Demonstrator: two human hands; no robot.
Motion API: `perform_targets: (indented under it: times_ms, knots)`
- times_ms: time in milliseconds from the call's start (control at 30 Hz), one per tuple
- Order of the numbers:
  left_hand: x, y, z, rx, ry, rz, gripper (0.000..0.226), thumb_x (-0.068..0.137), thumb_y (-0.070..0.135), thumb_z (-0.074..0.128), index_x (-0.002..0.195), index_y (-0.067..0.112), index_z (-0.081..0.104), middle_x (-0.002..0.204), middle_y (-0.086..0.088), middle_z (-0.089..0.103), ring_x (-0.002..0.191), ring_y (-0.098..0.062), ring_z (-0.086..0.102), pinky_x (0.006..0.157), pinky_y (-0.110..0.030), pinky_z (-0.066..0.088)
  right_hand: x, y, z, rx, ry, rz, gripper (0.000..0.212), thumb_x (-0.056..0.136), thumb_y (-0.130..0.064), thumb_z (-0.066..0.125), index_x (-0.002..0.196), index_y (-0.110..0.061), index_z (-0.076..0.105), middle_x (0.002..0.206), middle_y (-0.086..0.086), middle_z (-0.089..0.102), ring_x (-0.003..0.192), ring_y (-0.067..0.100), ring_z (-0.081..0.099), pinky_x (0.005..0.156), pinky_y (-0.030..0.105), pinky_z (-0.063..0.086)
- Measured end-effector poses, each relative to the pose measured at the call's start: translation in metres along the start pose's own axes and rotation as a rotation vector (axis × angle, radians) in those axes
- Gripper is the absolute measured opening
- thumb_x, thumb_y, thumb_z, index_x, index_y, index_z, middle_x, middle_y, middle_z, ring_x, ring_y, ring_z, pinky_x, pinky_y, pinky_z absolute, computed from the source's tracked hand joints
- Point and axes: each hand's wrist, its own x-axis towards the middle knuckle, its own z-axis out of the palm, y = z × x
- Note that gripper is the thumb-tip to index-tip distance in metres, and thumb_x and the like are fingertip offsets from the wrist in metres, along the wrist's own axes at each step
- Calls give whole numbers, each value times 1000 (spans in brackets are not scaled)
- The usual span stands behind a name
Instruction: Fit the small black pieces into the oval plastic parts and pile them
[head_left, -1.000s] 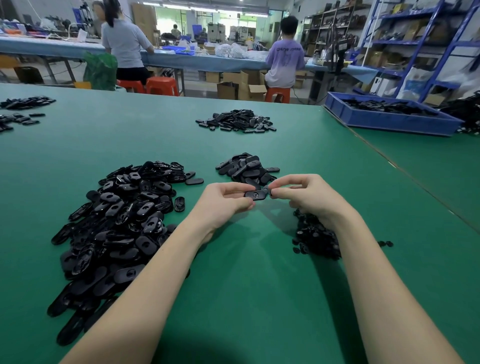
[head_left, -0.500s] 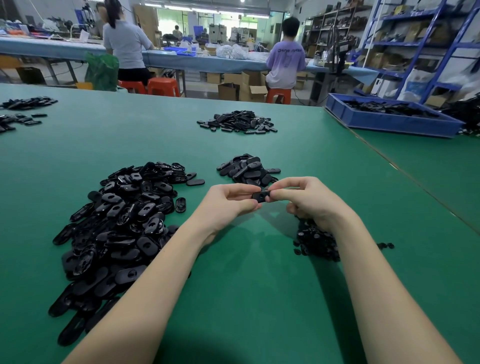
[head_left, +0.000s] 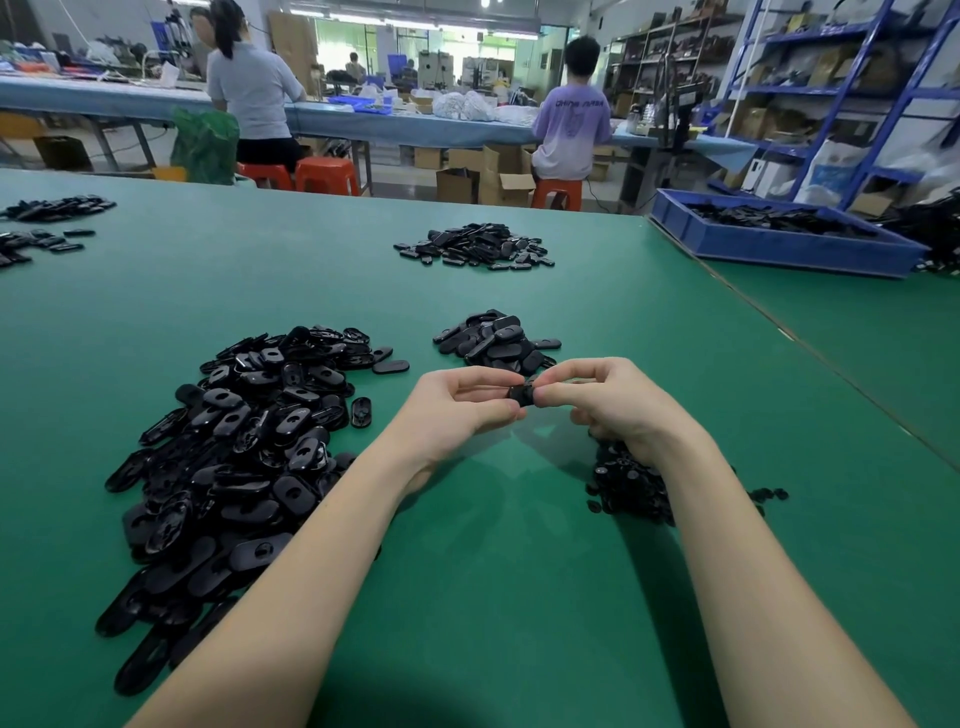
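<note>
Black plastic fills most of what we see on the green bench (head_left: 493, 597). We hold one oval plastic part (head_left: 521, 395) between both hands, raised above the bench: the left hand (head_left: 457, 410) pinches its near end with curled fingers, and the right hand (head_left: 618, 405) pinches the other end, thumb and forefinger closed on it. Whether a small black piece is already seated we cannot tell, since the fingers cover the opening.

Left of the left hand lies the large heap of oval parts (head_left: 234, 457); just beyond both hands sits the smaller pile (head_left: 496, 340); under the right wrist lies the cluster of small black pieces (head_left: 628, 488), with a few strays (head_left: 769, 493) to its right.

Risks, as we judge them: the piece may go in tilted and jam, because the fit is done by feel under the fingertips. Too hard a squeeze may flick the part out of the pinch into a heap, where black on black would hide it. The right forearm may also sweep the small pieces aside.
</note>
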Motion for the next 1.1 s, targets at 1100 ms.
perform_targets:
  times_ms: [1100]
  knots:
    - [0,3,-1,-169,97,-96,18,85,-8,67,101,2,71,84,-13,76,74,-18,72,71,-18,56,-5,-12,12,-39,-23,-51,12,81,-24,85,79,-23,73,72,-4,57,45,6,37,42,15,29]
